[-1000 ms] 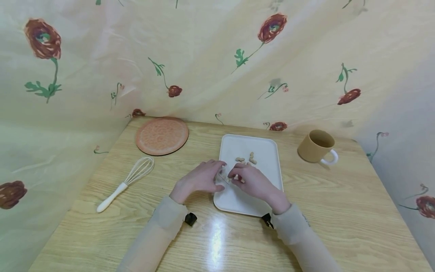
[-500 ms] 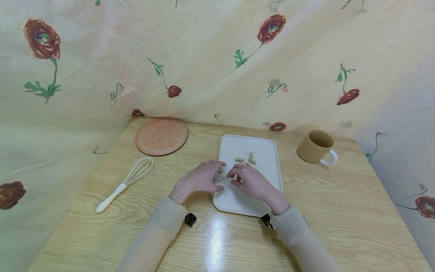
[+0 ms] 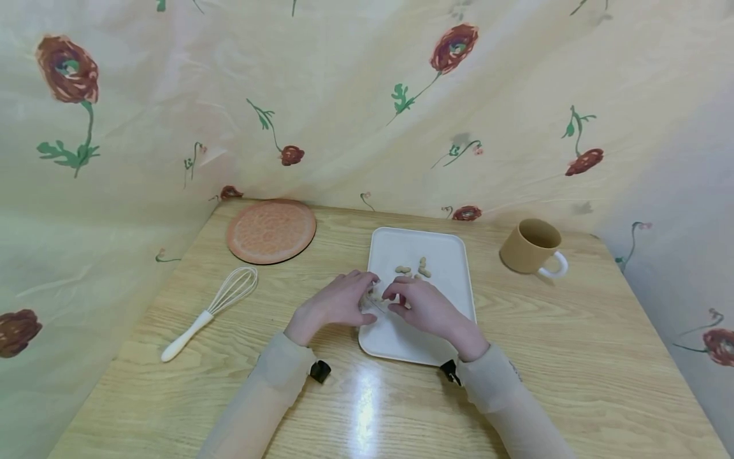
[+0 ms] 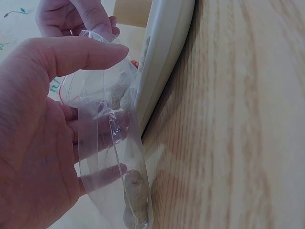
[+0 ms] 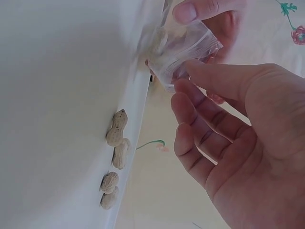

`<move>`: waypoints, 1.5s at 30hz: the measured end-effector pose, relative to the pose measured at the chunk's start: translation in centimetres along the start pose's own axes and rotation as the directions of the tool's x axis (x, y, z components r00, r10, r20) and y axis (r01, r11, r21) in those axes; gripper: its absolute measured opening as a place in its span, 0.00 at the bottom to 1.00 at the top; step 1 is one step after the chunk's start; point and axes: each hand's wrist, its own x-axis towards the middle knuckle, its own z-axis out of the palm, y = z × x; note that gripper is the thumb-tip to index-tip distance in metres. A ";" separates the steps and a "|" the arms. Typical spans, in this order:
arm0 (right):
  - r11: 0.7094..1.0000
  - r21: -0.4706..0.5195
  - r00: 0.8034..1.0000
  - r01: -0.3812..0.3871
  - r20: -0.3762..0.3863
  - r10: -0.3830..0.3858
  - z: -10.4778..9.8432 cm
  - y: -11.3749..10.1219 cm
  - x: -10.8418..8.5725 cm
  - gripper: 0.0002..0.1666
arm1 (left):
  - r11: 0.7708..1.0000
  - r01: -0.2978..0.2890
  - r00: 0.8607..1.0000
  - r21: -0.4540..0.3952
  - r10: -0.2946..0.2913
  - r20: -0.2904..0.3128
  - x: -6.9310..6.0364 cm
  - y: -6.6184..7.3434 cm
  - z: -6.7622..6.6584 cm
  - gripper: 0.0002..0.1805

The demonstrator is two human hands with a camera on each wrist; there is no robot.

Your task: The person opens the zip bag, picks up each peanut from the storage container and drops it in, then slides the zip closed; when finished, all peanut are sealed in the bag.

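Over wooden table, gripping peanut bag with left hand, at its three o'clock; pinching bag's mouth in fingertips of right hand, at its nine o'clock.

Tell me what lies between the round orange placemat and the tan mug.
In the head view, the far part of the white tray lies between the placemat and the mug, with wooden tabletop showing either side.
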 end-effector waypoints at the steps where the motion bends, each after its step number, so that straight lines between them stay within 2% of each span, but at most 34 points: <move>1: 1.000 0.006 1.000 0.001 -0.001 -0.001 0.0 0.1 0.0 0.10 | 1.000 0.000 1.000 -0.001 0.000 -0.001 0.0 0.0 0.0 0.40; 8: 0.998 0.056 0.999 -0.010 -0.046 0.013 -0.8 0.5 -0.1 0.09 | 1.000 0.002 1.000 -0.008 -0.002 0.001 0.0 0.0 0.0 0.40; 17: 0.994 0.105 0.996 -0.021 -0.082 0.030 -2.2 3.2 0.4 0.08 | 1.000 -0.002 1.000 -0.012 0.002 0.003 0.2 0.1 0.1 0.40; 19: 0.994 0.100 0.994 -0.040 -0.096 0.050 -2.8 3.9 0.8 0.08 | 1.000 0.001 1.000 -0.014 -0.001 0.004 0.1 0.1 0.1 0.40; 23: 0.989 0.063 0.985 -0.136 -0.101 0.142 -4.1 5.4 1.6 0.08 | 1.000 0.007 1.000 -0.010 -0.007 0.002 0.1 0.2 0.0 0.40; 28: 0.956 0.023 0.952 -0.292 -0.092 0.293 -5.1 7.2 2.7 0.09 | 1.000 0.002 1.000 -0.010 -0.002 -0.005 0.1 0.1 0.0 0.40; 34: 0.878 0.054 0.876 -0.476 -0.060 0.478 -5.3 8.6 3.7 0.13 | 1.000 0.003 1.000 -0.017 -0.003 -0.005 0.1 0.0 0.0 0.39; 37: 0.841 0.065 0.842 -0.536 -0.020 0.539 -5.1 9.2 4.0 0.15 | 1.000 0.006 1.000 -0.023 -0.006 -0.005 0.1 -0.1 0.0 0.40; 41: 0.816 0.065 0.818 -0.574 0.015 0.574 -4.8 9.8 4.2 0.17 | 1.000 0.011 1.000 -0.027 -0.011 -0.003 0.1 0.0 0.1 0.40; 45: 0.807 0.048 0.809 -0.588 0.019 0.588 -4.5 10.0 4.3 0.18 | 1.000 0.014 1.000 -0.016 -0.014 -0.001 0.1 0.0 0.1 0.39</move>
